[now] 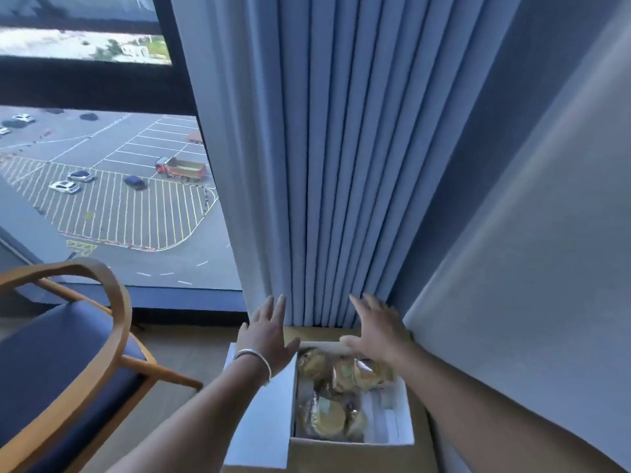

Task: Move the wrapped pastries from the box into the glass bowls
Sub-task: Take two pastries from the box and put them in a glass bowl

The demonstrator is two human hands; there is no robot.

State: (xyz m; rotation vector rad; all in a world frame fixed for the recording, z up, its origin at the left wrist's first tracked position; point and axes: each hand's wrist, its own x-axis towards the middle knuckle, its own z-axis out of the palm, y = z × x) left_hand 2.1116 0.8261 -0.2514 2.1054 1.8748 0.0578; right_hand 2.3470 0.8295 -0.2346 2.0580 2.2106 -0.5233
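Observation:
An open white box (389, 435) sits low in the head view on a brown cardboard carton, its lid (259, 428) folded out to the left. Inside lie several golden pastries in clear wrappers (341, 373). My left hand (269, 332), a silver bracelet on its wrist, is stretched out flat above the box's far left corner with fingers straight. My right hand (375, 332) is spread above the box's far right corner, fingers straight, holding nothing. No glass bowl is in view.
A wooden armchair with a dark blue seat (61, 367) stands to the left. Blue pleated curtains (341, 165) hang just behind the box, a grey wall (529, 268) runs along the right, and a large window (102, 186) is at the left.

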